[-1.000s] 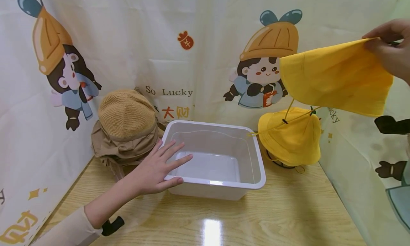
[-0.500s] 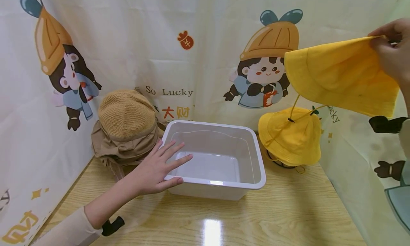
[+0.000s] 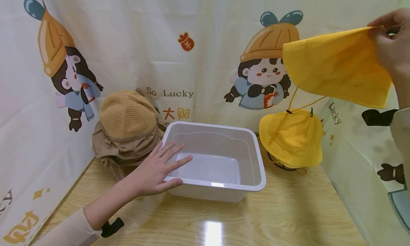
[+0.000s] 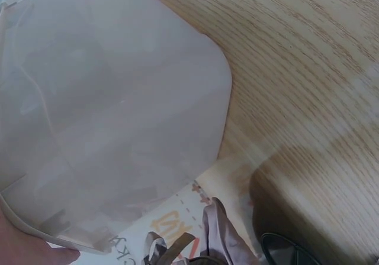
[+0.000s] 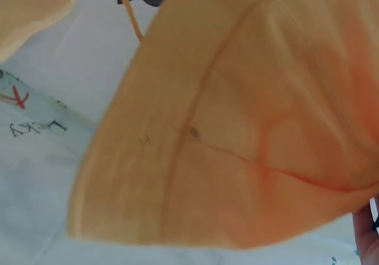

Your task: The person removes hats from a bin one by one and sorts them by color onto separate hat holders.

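Note:
My right hand [image 3: 389, 43] pinches a yellow bucket hat [image 3: 336, 66] by its crown, at the upper right of the head view. The hat hangs flattened on its side, brim to the left, with its chin cord dangling below. In the right wrist view the hat's cloth [image 5: 237, 141] fills most of the picture. Beneath it a second yellow bucket hat [image 3: 289, 139] sits on a dark stand, mostly covered by that hat. My left hand [image 3: 158, 169] lies with fingers spread over the left front rim of a white plastic bin [image 3: 214, 187], whose inside is bare.
Left of the bin, a tan knitted hat [image 3: 128, 114] rests on top of a brown cloth hat [image 3: 112, 146]. The wooden table [image 3: 256, 221] carries all of these. A printed curtain [image 3: 208, 61] encloses the back and both sides.
My right hand has risen slightly with the yellow hat, and its cord has lifted away from the bin's side, over the second hat. My left hand has stayed in place.

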Tool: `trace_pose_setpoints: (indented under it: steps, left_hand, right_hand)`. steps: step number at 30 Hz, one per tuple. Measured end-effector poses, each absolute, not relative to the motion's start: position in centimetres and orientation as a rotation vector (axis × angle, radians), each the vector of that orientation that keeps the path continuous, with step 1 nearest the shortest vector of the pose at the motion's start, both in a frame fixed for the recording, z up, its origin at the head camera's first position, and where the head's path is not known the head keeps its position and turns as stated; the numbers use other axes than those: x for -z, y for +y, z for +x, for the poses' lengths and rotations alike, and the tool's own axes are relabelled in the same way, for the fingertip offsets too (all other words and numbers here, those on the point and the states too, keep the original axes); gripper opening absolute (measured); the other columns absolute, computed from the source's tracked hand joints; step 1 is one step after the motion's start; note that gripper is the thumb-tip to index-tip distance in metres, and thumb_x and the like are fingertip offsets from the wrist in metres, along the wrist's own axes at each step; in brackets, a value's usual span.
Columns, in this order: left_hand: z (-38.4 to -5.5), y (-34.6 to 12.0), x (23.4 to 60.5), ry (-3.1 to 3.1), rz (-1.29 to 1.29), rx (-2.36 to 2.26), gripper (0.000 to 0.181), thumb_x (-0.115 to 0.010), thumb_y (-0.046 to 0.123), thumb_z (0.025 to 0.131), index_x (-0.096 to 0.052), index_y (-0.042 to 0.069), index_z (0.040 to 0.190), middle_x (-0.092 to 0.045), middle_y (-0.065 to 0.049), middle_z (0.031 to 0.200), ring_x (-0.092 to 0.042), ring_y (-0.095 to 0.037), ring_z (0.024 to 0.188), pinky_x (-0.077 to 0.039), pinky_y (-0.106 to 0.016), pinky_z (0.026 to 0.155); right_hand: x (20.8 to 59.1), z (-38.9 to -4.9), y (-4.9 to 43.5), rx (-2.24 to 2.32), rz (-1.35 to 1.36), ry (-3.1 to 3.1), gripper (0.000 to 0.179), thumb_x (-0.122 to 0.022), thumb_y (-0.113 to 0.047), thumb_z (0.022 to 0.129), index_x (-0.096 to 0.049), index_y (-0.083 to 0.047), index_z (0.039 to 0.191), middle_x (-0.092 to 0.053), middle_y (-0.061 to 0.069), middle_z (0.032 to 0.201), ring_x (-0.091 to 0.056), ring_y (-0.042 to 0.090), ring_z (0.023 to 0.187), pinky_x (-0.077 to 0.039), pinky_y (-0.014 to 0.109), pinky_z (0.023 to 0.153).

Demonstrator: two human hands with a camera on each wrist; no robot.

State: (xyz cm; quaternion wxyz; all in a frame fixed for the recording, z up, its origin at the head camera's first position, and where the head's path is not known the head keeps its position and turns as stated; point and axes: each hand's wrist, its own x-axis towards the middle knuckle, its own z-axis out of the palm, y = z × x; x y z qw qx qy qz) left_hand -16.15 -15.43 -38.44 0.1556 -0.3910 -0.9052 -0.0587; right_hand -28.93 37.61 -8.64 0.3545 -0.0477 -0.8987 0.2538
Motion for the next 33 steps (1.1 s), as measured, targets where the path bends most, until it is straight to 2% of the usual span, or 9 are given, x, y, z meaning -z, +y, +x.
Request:
trace_pose_setpoints:
  steps: [2, 5, 9, 12, 15, 18, 23, 26, 33]
  left_hand:
    - [-16.1, -15.4, 38.4, -2.587, -1.123, 0.176, 0.067, -0.047, 0.063, 0.097, -0.029, 0.039, 0.157, -0.022, -0.007, 0.165, -0.020, -0.033, 0.151, -0.009, -0.066, 0.118]
    - [-16.2, -15.3, 38.4, -2.576, -1.124, 0.179, 0.066, -0.044, 0.065, 0.097, -0.032, 0.037, 0.156, -0.024, -0.008, 0.165, -0.022, -0.034, 0.151, -0.010, -0.066, 0.117]
    - [-16.3, -15.1, 38.3, -2.563, -1.128, 0.182, 0.065, -0.043, 0.065, 0.098, -0.031, 0.037, 0.156, -0.026, -0.009, 0.164, -0.024, -0.035, 0.150, -0.010, -0.066, 0.118]
    - [-16.4, -15.1, 38.1, -2.589, -1.136, 0.194, 0.066, -0.045, 0.064, 0.098, -0.028, 0.038, 0.157, -0.024, -0.008, 0.164, -0.022, -0.035, 0.150, -0.008, -0.064, 0.119]
    - [-16.4, -15.2, 37.6, -2.675, -1.143, 0.250, 0.069, -0.047, 0.064, 0.097, -0.025, 0.040, 0.157, -0.023, -0.006, 0.165, -0.019, -0.034, 0.152, -0.006, -0.064, 0.119]
    - [-16.5, -15.1, 36.5, -2.773, -1.134, 0.360, 0.072, -0.052, 0.065, 0.094, -0.027, 0.040, 0.157, -0.032, -0.002, 0.161, -0.025, -0.035, 0.150, -0.008, -0.068, 0.116]
    - [-17.8, -12.8, 32.7, -2.814, -1.215, 0.704, 0.072, -0.061, 0.055, 0.094, -0.036, 0.028, 0.156, -0.055, -0.001, 0.146, -0.046, -0.031, 0.138, -0.031, -0.063, 0.112]
    - [-19.3, -10.2, 30.2, -2.841, -1.251, 1.071, 0.064, -0.059, 0.047, 0.098, -0.038, 0.025, 0.155, -0.060, -0.001, 0.140, -0.054, -0.021, 0.132, -0.044, -0.049, 0.106]
    - [-24.2, -2.8, 25.2, -2.733, -1.014, 1.989, 0.046, -0.044, 0.037, 0.107, -0.050, 0.012, 0.145, -0.066, -0.007, 0.131, -0.062, -0.021, 0.120, -0.050, -0.041, 0.102]
  right_hand:
    - [9.1, -28.8, 37.6, -0.615, -0.106, -2.391, 0.029, -0.046, -0.028, 0.105, -0.044, -0.054, 0.092, -0.035, -0.034, 0.085, -0.036, -0.014, 0.069, -0.031, 0.004, 0.065]
    - [10.0, -28.7, 38.0, -0.523, -0.067, -2.489, 0.015, -0.048, -0.030, 0.104, -0.059, -0.040, 0.103, -0.036, -0.033, 0.083, -0.038, -0.012, 0.064, -0.032, 0.004, 0.056]
    - [11.3, -28.6, 38.5, -0.402, -0.001, -2.584, 0.031, -0.050, -0.029, 0.103, -0.065, -0.008, 0.120, -0.054, -0.014, 0.094, -0.038, -0.008, 0.064, -0.032, 0.007, 0.054]
    - [12.1, -28.4, 38.7, -0.387, 0.049, -2.598, 0.035, -0.052, -0.027, 0.103, -0.065, -0.001, 0.122, -0.056, -0.006, 0.096, -0.038, -0.008, 0.065, -0.031, 0.005, 0.057]
    - [12.3, -28.1, 38.8, -0.411, 0.087, -2.582, 0.034, -0.055, -0.027, 0.102, -0.067, -0.002, 0.120, -0.047, -0.020, 0.089, -0.040, -0.011, 0.065, -0.032, 0.004, 0.058]
    - [12.3, -27.7, 38.4, -0.407, 0.111, -2.591, 0.033, -0.055, -0.028, 0.101, -0.067, -0.003, 0.120, -0.043, -0.026, 0.086, -0.040, -0.012, 0.065, -0.033, 0.006, 0.058]
    - [12.0, -27.4, 37.9, -0.409, 0.133, -2.603, 0.032, -0.057, -0.027, 0.099, -0.068, -0.003, 0.118, -0.050, -0.022, 0.087, -0.041, -0.013, 0.065, -0.034, 0.008, 0.058]
    - [11.9, -27.4, 37.6, -0.409, 0.155, -2.597, 0.032, -0.059, -0.027, 0.098, -0.069, -0.003, 0.117, -0.049, -0.027, 0.083, -0.040, -0.015, 0.064, -0.034, 0.009, 0.057]
    - [12.1, -27.3, 37.4, -0.416, 0.228, -2.564, 0.029, -0.061, -0.025, 0.097, -0.071, -0.004, 0.114, -0.040, -0.037, 0.080, -0.041, -0.019, 0.064, -0.034, 0.007, 0.057]
